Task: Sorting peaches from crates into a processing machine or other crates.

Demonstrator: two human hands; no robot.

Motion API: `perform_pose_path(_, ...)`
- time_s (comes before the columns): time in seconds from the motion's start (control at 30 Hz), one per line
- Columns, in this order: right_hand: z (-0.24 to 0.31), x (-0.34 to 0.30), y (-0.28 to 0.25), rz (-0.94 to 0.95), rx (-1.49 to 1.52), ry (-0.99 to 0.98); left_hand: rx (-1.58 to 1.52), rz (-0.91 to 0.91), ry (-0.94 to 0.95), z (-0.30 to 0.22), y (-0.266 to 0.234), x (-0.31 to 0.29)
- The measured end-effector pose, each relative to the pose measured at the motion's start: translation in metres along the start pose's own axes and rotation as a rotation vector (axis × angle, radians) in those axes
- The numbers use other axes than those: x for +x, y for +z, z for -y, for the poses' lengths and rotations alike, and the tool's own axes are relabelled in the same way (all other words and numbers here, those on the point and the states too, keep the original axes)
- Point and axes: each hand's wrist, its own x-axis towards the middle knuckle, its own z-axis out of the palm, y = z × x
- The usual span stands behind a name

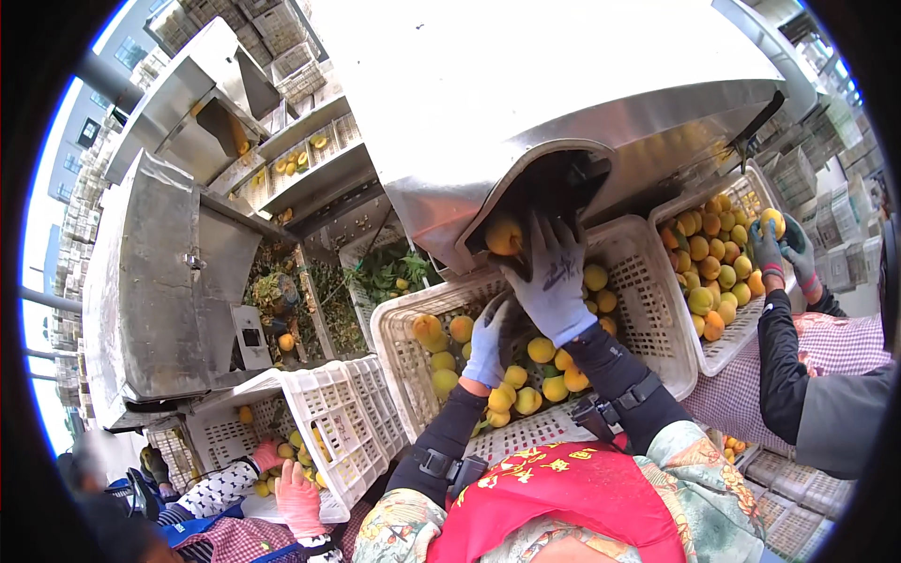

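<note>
Both hands wear pale grey gloves, with black sleeves and strapped bands on the forearms. The right hand point(554, 272) reaches up and forward, arm nearly straight, fingers spread. The left hand point(488, 342) sits lower, fingers curled downward, its forearm rising from the lower edge.

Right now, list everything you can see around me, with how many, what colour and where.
Yellow fruit: many, yellow-orange, loose in the middle crate; more in the crates right and lower left.
Middle crate: one, white plastic lattice, under the chute.
Right crate: one, white, full of fruit.
Lower-left crate: one, white, tilted.
Metal chute: one, silver, above the middle crate.
Co-worker's gloved hands: two, grey, at the right crate, holding one fruit.
Co-worker's pink gloves: two, lower left.
Stacked crates: many, pale, in the background.
Left hand: grey glove, in the middle crate among the fruit.
Right hand: grey glove, at the chute mouth beside one fruit.
</note>
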Motion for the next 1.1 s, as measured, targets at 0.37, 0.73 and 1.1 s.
perform_pose_path(0.37,-0.125,-0.056,-0.007,0.375,0.712,0.708,1.482,0.764,-0.192,0.124,0.036,0.002)
perform_pose_path(0.73,-0.189,-0.126,0.083,1.092,-0.446,0.363,1.397,1.081,0.212,0.164,0.051,-0.005)
perform_pose_path(1.1,-0.191,-0.165,0.106,0.952,0.120,0.394,1.357,0.913,0.031,0.157,0.035,-0.004)
